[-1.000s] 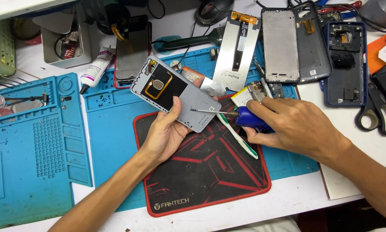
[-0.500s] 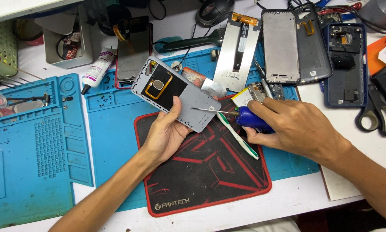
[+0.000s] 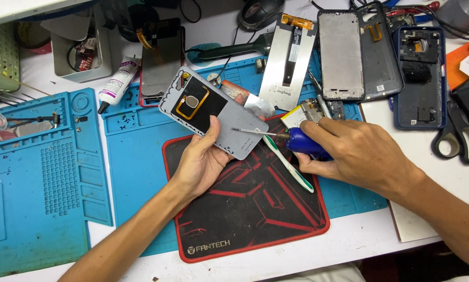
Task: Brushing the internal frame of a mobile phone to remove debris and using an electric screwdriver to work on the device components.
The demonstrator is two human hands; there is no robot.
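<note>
the left hand point(image 3: 200, 162), near the middle of the frame, is curled under a grey rectangular phone back cover point(image 3: 213, 116) with a black patch and an orange-ringed oval on its inner face; the thumb lies across the cover's lower edge and the fingers are hidden beneath it. the cover is tilted, lifted off the black mouse pad with red lines and red border point(image 3: 245, 203).

the right hand point(image 3: 359, 154), right of centre, is closed around the blue handle of a thin metal-shafted screwdriver point(image 3: 297, 140) — its tip rests on the cover's right-hand end.

just below the shaft a green-and-white toothbrush point(image 3: 289, 164) lies slanted on the pad. a bright blue silicone repair mat point(image 3: 46, 183) fills the left side of the frame, a white glue tube point(image 3: 117, 83) lies at upper left, and a silver screen panel point(image 3: 289, 57) leans at upper centre. black-handled scissors point(image 3: 456, 138) sit at the right edge — well apart from both hands.
</note>
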